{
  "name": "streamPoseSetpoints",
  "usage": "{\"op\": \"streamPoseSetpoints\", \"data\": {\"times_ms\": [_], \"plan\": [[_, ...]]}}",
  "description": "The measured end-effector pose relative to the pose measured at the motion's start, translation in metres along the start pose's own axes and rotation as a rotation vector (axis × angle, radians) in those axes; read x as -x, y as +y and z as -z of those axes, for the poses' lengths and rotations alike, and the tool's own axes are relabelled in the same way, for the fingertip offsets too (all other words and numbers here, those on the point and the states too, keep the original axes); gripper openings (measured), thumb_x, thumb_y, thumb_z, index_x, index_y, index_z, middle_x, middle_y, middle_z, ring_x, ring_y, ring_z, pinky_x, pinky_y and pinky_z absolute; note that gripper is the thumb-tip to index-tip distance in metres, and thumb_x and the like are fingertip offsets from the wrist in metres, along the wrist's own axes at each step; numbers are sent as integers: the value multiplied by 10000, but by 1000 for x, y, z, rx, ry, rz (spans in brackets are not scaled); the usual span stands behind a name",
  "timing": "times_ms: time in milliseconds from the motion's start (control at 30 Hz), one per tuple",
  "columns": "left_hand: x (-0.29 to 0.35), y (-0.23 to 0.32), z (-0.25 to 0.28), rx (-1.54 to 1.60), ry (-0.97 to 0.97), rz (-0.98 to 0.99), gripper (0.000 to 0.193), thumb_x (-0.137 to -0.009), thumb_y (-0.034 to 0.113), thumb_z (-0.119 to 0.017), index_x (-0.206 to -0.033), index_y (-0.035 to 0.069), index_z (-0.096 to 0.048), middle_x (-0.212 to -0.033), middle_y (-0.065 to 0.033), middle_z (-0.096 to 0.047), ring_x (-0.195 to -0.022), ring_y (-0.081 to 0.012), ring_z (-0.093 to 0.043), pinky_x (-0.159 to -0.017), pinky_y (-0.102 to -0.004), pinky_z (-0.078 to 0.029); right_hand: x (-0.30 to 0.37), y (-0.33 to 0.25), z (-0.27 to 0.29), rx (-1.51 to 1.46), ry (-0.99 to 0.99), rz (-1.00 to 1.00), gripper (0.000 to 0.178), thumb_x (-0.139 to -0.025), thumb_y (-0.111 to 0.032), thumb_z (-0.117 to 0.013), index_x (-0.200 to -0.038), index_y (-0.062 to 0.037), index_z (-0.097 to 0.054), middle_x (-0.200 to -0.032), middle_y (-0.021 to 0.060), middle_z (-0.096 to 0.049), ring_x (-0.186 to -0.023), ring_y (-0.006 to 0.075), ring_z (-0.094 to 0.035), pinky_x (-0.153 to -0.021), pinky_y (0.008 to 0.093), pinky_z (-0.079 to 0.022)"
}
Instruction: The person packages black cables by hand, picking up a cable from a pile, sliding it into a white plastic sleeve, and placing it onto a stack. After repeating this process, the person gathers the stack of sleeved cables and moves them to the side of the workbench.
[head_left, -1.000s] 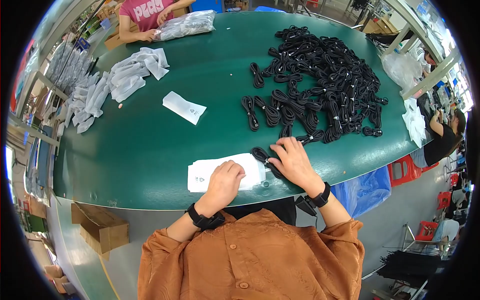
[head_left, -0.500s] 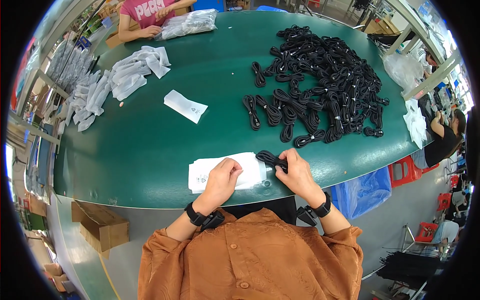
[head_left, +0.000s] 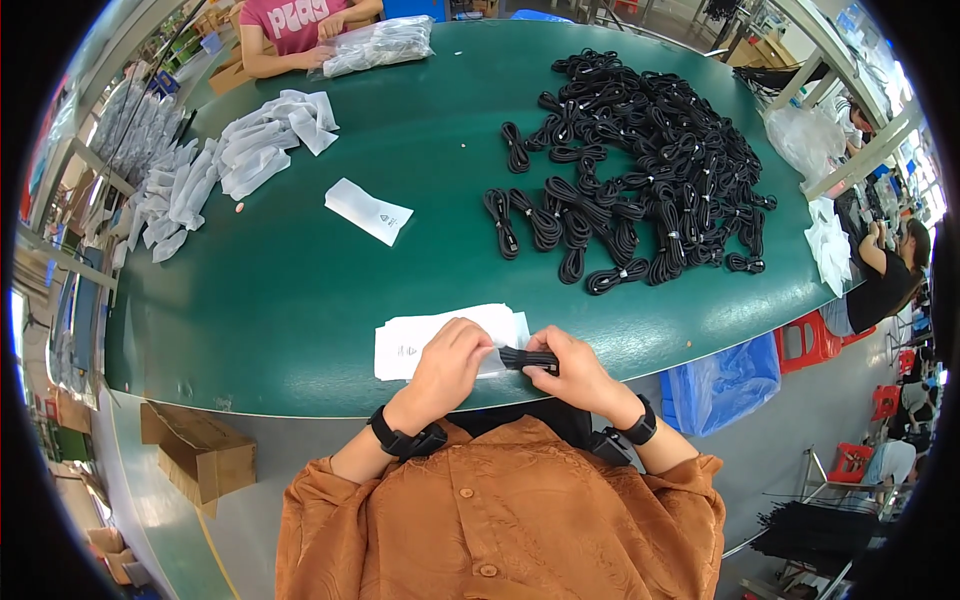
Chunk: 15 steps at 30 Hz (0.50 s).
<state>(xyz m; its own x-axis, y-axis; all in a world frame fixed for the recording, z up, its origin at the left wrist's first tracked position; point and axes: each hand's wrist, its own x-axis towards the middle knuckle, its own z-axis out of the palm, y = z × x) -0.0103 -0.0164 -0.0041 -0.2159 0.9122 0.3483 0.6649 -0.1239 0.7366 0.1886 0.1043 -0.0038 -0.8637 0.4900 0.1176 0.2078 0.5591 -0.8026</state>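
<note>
My right hand point(head_left: 568, 366) is closed on a black coiled cable point(head_left: 527, 358), whose left end is at the mouth of a white translucent bag by my left fingers. My left hand point(head_left: 451, 362) pinches the edge of that bag; how far the cable is inside it, I cannot tell. Beneath both lies a stack of flat white bags point(head_left: 400, 345) near the table's front edge. A single white bag point(head_left: 368, 212) lies apart, farther back. To the right spreads a large heap of black coiled cables point(head_left: 670, 170).
Filled white bags point(head_left: 262, 150) lie in a pile at the left of the green table point(head_left: 300, 290). Across it, a person in pink handles a clear bag point(head_left: 385, 45) of packed items. A cardboard box point(head_left: 205, 460) and a blue lined bin point(head_left: 725, 388) stand below the front edge.
My right hand has brought the coiled cable left and slightly down to my left hand. My left fingers now hold a bag's edge up against the cable's end.
</note>
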Motion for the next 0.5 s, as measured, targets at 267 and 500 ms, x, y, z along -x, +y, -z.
{"op": "streamPoseSetpoints", "data": {"times_ms": [267,500], "plan": [[-20,14,17,-47,-19,-100,109,-849,-24,-672,-895,16,-582,-946,-108,-620,-876,-245,-594,-767,-322,-487,-20,-13,2,-189,69,210,313,-877,-19,-690,-1182,-38,-620,-1108,113,-580,-993,218,-590,-844,321,-498],[-39,13,34,615,-40,174,49,-935,30,-624,-943,37,-576,-965,-26,-614,-869,-101,-558,-754,-246,-464,-33,-32,7,-437,306,270,324,-854,20,-696,-1168,-48,-658,-1137,115,-555,-986,200,-582,-787,292,-494]]}}
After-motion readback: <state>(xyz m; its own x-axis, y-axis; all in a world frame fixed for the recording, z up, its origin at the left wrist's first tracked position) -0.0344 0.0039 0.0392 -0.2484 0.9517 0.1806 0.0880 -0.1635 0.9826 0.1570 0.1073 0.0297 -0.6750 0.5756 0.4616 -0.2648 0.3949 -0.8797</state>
